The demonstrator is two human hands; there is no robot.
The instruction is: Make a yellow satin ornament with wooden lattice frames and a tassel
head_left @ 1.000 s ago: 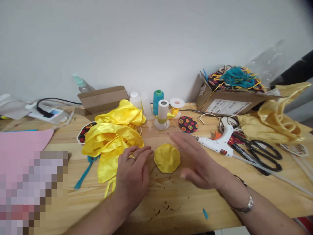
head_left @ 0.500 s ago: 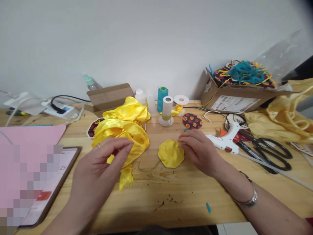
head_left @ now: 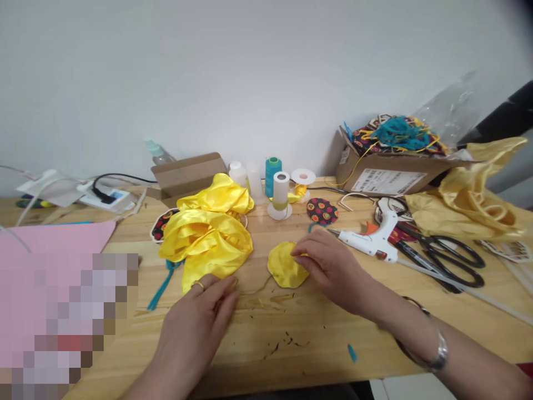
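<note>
From here the right hand (head_left: pixel 335 272) has fingertips close together over the yellow cloth circle (head_left: pixel 283 269) on the wooden table (head_left: pixel 316 361), the left hand (head_left: pixel 194 322) curls by a thin thread (head_left: pixel 262 287), I can't tell if either pinches, and gentle fingers should stop bunching

Yellow cloth disc, lying on the desk (head_left: pixel 233 355) with a thread trailing from it.
The yellow cloth disc (head_left: pixel 285 266) is resting almost flat, its matte face puckering gently and its rim running slightly angular; the right hand (head_left: pixel 335 272) is partly covering its right side. A thin, dull-coloured thread (head_left: pixel 259 290) is leaving its lower left edge and curving loosely across the wood toward the left hand (head_left: pixel 200 311).
</note>
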